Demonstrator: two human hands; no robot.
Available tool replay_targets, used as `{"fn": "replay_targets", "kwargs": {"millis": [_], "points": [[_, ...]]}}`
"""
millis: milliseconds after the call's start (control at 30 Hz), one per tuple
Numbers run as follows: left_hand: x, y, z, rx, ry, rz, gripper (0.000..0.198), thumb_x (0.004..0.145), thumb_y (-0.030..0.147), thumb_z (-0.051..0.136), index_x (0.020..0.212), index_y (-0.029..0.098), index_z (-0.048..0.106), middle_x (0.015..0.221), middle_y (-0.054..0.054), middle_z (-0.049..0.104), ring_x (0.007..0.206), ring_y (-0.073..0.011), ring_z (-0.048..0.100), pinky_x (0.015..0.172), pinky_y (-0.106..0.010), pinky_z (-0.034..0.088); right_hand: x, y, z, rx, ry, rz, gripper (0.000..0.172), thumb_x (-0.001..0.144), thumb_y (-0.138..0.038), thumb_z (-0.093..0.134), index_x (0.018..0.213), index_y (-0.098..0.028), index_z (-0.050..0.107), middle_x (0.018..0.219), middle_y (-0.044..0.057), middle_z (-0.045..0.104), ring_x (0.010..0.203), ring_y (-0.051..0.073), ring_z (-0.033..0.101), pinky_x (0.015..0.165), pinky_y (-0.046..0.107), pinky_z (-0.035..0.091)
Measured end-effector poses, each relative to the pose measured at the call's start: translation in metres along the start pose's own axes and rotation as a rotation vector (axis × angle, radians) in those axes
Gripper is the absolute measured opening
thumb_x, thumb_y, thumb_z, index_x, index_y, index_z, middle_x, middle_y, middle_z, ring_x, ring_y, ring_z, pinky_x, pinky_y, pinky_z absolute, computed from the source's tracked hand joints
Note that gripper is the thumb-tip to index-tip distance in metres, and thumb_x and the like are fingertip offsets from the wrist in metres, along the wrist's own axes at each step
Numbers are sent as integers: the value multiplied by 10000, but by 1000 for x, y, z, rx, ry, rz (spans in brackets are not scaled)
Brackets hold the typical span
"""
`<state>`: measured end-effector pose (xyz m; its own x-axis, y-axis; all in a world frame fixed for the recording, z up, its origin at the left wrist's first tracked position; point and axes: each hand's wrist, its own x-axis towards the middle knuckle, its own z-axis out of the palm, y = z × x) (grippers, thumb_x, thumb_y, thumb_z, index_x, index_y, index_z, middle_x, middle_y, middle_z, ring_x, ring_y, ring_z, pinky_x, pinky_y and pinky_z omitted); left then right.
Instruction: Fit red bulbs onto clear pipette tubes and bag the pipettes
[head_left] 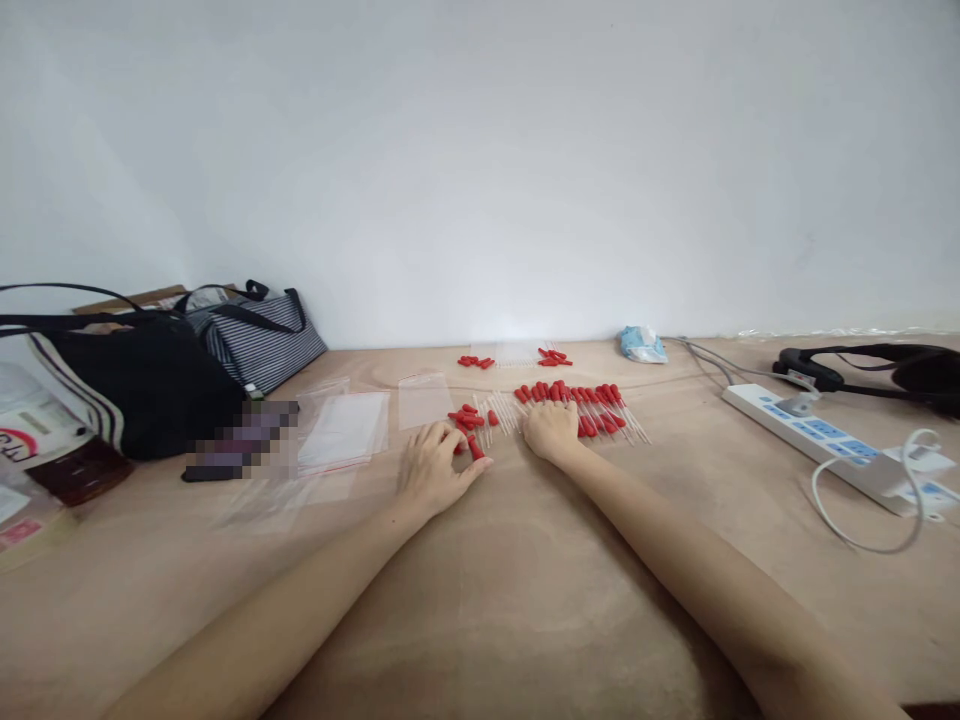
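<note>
Several clear droppers with red rubber bulbs (592, 405) lie in a row on the brown table (525, 600). My right hand (551, 430) rests on the left end of that row, fingers curled down onto the droppers. My left hand (435, 465) lies beside a smaller group of red-bulbed droppers (469, 420), thumb stretched out beside one and fingers bent over the group. Two more small clusters of droppers (553, 356) lie farther back near the wall.
Clear zip bags (345, 430) lie left of my hands. A black bag (142, 385) and a striped bag (255, 335) stand at the far left. A white power strip (832, 445) with cables, a black headset (885, 370) and a tissue pack (641, 343) are at the right.
</note>
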<state>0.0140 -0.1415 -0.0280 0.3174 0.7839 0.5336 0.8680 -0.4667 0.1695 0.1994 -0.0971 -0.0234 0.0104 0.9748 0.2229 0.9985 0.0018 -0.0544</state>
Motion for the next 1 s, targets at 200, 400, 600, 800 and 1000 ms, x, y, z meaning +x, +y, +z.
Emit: {"fn": "replay_targets", "kwargs": {"millis": [200, 400, 600, 800, 1000], "points": [[5, 2, 9, 69, 19, 12, 240, 705, 400, 592, 634, 178, 534, 746, -40, 519, 777, -216, 487, 704, -352, 379, -28, 12, 2, 39, 106, -126, 281, 837, -205, 319, 927, -69, 547, 952, 192, 587, 909, 280, 498, 772, 400, 265], [-6, 3, -4, -186, 58, 83, 75, 769, 256, 522, 770, 181, 525, 787, -28, 544, 793, -182, 513, 730, -319, 403, -56, 46, 9, 463, 135, -423, 202, 861, -232, 335, 901, -142, 512, 818, 75, 591, 746, 170, 520, 708, 307, 337], [-11, 7, -4, -339, -80, 74, 103, 805, 254, 497, 886, 195, 522, 822, -13, 592, 776, -168, 547, 711, -305, 421, -67, 45, -1, 506, 157, -600, 270, 867, -194, 357, 1078, -200, 525, 848, 54, 590, 771, 149, 529, 691, 284, 305], [-8, 4, -1, -362, -71, 27, 106, 788, 255, 534, 872, 192, 544, 802, -6, 605, 746, -162, 559, 701, -306, 426, -70, 38, -4, 486, 149, -586, 245, 860, -192, 385, 1021, -204, 569, 820, 43, 596, 747, 141, 524, 681, 282, 273], [-7, 9, -2, -530, -141, 39, 175, 823, 216, 462, 966, 183, 559, 858, -24, 602, 751, -143, 560, 679, -272, 450, -72, 36, -4, 532, 147, -613, 246, 852, -183, 386, 1016, -193, 569, 796, 37, 591, 710, 137, 500, 705, 294, 283]]}}
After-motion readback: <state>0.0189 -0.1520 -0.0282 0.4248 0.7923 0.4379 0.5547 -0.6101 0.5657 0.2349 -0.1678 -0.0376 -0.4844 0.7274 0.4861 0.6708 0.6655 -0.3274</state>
